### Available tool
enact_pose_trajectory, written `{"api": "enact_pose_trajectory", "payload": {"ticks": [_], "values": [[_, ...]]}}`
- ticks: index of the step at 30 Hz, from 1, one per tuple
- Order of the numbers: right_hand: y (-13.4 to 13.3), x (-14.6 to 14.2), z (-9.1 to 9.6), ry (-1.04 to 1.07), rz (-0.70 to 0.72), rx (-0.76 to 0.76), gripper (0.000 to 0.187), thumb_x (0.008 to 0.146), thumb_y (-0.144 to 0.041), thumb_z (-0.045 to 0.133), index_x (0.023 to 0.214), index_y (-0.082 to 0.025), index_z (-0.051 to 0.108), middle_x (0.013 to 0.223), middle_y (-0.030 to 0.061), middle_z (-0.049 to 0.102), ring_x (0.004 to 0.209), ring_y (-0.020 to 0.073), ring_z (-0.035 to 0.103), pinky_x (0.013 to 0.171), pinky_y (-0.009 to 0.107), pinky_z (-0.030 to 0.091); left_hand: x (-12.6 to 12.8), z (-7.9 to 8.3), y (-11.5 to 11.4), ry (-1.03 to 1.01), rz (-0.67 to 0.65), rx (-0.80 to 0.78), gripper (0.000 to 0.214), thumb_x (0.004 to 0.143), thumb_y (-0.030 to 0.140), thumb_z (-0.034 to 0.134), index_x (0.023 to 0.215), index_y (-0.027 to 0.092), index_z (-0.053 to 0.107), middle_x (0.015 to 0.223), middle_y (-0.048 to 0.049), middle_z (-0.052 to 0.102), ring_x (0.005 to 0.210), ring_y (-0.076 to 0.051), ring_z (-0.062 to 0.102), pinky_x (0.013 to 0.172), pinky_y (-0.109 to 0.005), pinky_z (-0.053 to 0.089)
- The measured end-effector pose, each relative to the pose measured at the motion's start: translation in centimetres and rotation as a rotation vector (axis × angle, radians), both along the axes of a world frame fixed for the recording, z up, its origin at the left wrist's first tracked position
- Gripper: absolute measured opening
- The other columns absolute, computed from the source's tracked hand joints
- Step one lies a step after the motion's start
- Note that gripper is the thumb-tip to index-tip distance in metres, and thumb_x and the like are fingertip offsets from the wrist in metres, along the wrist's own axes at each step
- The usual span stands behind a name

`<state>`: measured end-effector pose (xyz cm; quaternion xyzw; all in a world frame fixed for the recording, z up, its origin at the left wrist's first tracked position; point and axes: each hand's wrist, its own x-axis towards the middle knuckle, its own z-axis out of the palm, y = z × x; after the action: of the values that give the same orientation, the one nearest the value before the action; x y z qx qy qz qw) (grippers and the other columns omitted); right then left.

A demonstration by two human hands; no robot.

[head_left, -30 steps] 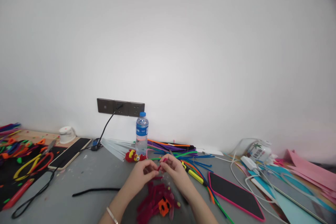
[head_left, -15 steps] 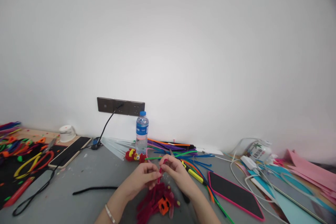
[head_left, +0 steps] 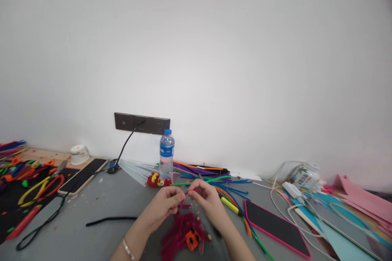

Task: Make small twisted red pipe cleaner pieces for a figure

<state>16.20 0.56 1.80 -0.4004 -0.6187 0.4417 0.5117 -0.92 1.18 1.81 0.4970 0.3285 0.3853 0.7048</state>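
Note:
My left hand and my right hand meet low in the middle, fingertips pinched together on a short red pipe cleaner. Both hands are closed on it. Right below them lies a heap of red pipe cleaner pieces with an orange and black bit on top. A silver bracelet circles my left wrist.
Behind the hands stand a water bottle, a red and yellow pipe-cleaner figure and a spread of coloured pipe cleaners. A pink-cased phone lies right, another phone left, a black pipe cleaner on the grey table.
The hands have stayed together on the red pipe cleaner, with small finger shifts; the view has drifted slightly.

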Motion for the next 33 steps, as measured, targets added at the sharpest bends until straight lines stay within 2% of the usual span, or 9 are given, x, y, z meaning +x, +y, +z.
{"api": "enact_pose_trajectory", "payload": {"ticks": [3,5,8,12,16,19,22,28,33], "values": [[-0.1,-0.1,0.1,-0.065,-0.055,0.022,0.021,0.081,-0.037,0.066,0.073,-0.018,0.062,0.069,0.0005,0.056,0.064,0.0158,0.050,0.061,0.027,0.039,-0.4,-0.3,0.6,0.099,0.063,0.090,0.043,0.069,0.055,0.071,0.065,0.015,0.059,0.050,0.0106,0.032,0.045,-0.005,0.022,0.044,-0.021,0.018],[-0.1,0.0,0.1,-0.052,-0.083,0.023,0.023,0.081,-0.040,0.066,0.073,-0.018,0.061,0.069,0.0009,0.058,0.064,0.0161,0.052,0.061,0.027,0.040,-1.0,-0.7,1.1,0.263,0.078,0.187,0.043,0.075,0.056,0.063,0.066,0.014,0.062,0.048,0.0099,0.033,0.045,-0.007,0.026,0.045,-0.021,0.020],[0.2,0.3,0.0,0.053,-0.089,0.001,0.028,0.081,-0.046,0.065,0.076,-0.020,0.056,0.069,0.0016,0.062,0.061,0.0164,0.055,0.061,0.028,0.043,-1.9,-1.4,1.6,0.599,0.070,0.401,0.034,0.078,0.044,0.059,0.064,0.014,0.065,0.054,0.0042,0.050,0.053,-0.011,0.041,0.052,-0.023,0.028],[0.7,0.9,-0.4,0.136,-0.128,-0.026,0.035,0.078,-0.052,0.066,0.077,-0.021,0.052,0.065,0.0032,0.068,0.055,0.0166,0.059,0.058,0.028,0.045,-1.9,-2.1,1.4,0.911,0.004,0.457,0.017,0.071,0.031,0.064,0.068,0.014,0.068,0.062,-0.0008,0.064,0.061,-0.016,0.054,0.055,-0.023,0.033],[1.0,1.1,-0.8,0.150,-0.162,-0.040,0.036,0.075,-0.053,0.068,0.080,-0.020,0.055,0.067,0.0059,0.072,0.056,0.0189,0.062,0.060,0.031,0.047,-1.1,-2.6,0.9,1.096,0.036,0.493,0.011,0.068,0.018,0.063,0.076,0.018,0.070,0.071,-0.0035,0.070,0.066,-0.017,0.061,0.056,-0.023,0.032],[1.1,1.1,-1.0,0.129,-0.149,-0.049,0.037,0.074,-0.053,0.068,0.087,-0.018,0.062,0.074,0.0093,0.074,0.063,0.0219,0.065,0.066,0.034,0.050,-0.8,-2.7,0.7,1.129,0.061,0.516,0.013,0.068,0.014,0.059,0.075,0.018,0.069,0.074,-0.0049,0.071,0.069,-0.018,0.062,0.057,-0.023,0.033],[1.2,1.0,-1.0,0.105,-0.135,-0.046,0.038,0.071,-0.053,0.070,0.084,-0.018,0.065,0.077,0.0092,0.073,0.065,0.0221,0.065,0.066,0.035,0.050,-0.7,-2.3,0.6,1.099,0.062,0.554,0.013,0.066,0.012,0.057,0.072,0.017,0.068,0.071,-0.0048,0.069,0.068,-0.019,0.061,0.058,-0.023,0.034],[1.3,0.9,-1.0,0.102,-0.145,-0.058,0.035,0.067,-0.051,0.074,0.075,-0.018,0.065,0.068,0.0022,0.063,0.059,0.0175,0.058,0.062,0.030,0.047,-0.8,-1.0,0.4,0.871,0.083,0.608,0.010,0.071,0.019,0.054,0.070,0.017,0.064,0.068,-0.0022,0.066,0.063,-0.017,0.057,0.058,-0.024,0.036],[1.1,0.5,-0.9,0.089,-0.123,-0.069,0.029,0.069,-0.044,0.073,0.072,-0.018,0.063,0.067,0.0000,0.059,0.060,0.0158,0.054,0.061,0.028,0.044,-1.0,-1.7,1.1,0.688,0.115,0.565,0.007,0.074,0.021,0.054,0.072,0.017,0.060,0.067,-0.0011,0.064,0.063,-0.016,0.057,0.057,-0.023,0.039]]}}
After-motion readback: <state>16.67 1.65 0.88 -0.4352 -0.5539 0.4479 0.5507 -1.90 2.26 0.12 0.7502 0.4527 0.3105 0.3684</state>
